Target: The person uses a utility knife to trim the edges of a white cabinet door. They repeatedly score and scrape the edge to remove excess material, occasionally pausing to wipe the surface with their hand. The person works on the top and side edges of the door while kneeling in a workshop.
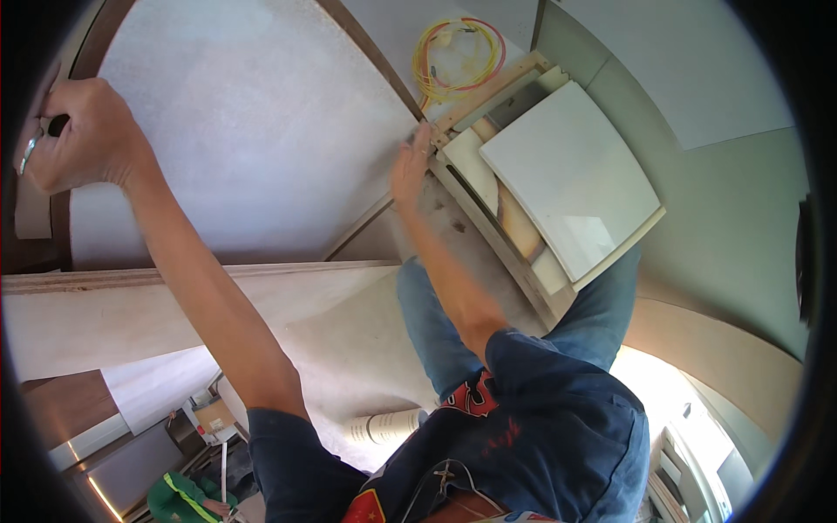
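At right of centre I see a wooden frame (514,261) holding stacked white boards (571,174); yellow cable coils (458,54) lie above it. My left hand (83,135), upper left, is clenched around a dark handle (57,125) against the large white panel (253,122). My right hand (410,170) lies flat, fingers extended, holding nothing, on the panel's edge beside the frame.

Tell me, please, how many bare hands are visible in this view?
2. The left hand grips a dark object at the upper left edge of the pale board; the right hand presses its right edge by the wooden frame. None seem hidden.
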The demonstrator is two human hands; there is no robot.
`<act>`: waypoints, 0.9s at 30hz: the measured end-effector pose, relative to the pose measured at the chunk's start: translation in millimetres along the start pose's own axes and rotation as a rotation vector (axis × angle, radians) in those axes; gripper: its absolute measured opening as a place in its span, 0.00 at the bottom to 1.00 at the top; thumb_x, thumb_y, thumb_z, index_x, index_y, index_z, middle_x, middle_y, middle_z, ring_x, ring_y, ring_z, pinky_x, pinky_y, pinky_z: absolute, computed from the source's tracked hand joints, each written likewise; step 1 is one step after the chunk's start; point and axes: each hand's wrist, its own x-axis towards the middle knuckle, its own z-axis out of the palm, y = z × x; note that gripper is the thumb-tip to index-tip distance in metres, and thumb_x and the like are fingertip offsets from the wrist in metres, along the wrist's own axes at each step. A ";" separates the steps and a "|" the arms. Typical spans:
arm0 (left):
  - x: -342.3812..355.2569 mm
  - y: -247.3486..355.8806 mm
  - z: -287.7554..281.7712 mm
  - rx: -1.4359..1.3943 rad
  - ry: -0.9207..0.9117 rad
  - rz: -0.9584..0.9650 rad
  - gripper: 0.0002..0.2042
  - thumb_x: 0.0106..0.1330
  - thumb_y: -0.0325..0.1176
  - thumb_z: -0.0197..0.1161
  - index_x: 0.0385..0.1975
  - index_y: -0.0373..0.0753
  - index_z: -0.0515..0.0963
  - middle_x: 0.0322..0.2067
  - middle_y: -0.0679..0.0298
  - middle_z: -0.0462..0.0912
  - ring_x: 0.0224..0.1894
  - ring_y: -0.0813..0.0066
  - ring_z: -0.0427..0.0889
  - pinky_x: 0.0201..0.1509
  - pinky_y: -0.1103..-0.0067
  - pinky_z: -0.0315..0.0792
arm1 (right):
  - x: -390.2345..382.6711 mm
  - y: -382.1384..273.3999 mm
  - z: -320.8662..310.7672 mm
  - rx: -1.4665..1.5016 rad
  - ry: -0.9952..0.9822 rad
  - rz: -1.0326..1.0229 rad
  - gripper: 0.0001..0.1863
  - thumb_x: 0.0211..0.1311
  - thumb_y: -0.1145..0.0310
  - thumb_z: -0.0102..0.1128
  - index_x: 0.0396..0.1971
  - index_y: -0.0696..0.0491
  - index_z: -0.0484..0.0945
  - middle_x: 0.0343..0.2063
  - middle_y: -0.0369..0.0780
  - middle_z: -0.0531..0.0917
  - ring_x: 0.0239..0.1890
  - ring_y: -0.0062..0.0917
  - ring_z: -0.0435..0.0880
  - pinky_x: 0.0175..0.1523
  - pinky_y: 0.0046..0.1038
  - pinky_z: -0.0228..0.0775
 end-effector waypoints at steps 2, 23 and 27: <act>6.9 2.1 3.7 -0.016 0.056 0.059 0.11 0.54 0.22 0.57 0.09 0.33 0.74 0.14 0.64 0.78 0.11 0.76 0.68 0.17 0.79 0.58 | 1.1 -0.1 10.2 0.004 -0.014 0.002 0.34 0.72 0.66 0.46 0.74 0.61 0.50 0.74 0.53 0.53 0.77 0.44 0.48 0.78 0.38 0.37; -26.7 -5.0 -3.5 0.024 -0.025 -0.145 0.23 0.56 0.24 0.63 0.04 0.40 0.57 0.05 0.71 0.61 0.07 0.82 0.55 0.15 0.77 0.45 | 9.2 -7.6 6.1 -0.039 -0.039 -0.037 0.36 0.74 0.61 0.42 0.76 0.55 0.45 0.77 0.47 0.45 0.79 0.38 0.41 0.78 0.45 0.28; -26.5 -35.4 -6.2 0.089 -0.075 -0.085 0.25 0.56 0.25 0.63 0.03 0.41 0.54 0.05 0.71 0.60 0.07 0.83 0.54 0.15 0.77 0.44 | 2.9 -29.8 0.5 0.003 -0.122 -0.015 0.36 0.73 0.61 0.42 0.76 0.55 0.45 0.77 0.48 0.48 0.79 0.38 0.42 0.78 0.44 0.28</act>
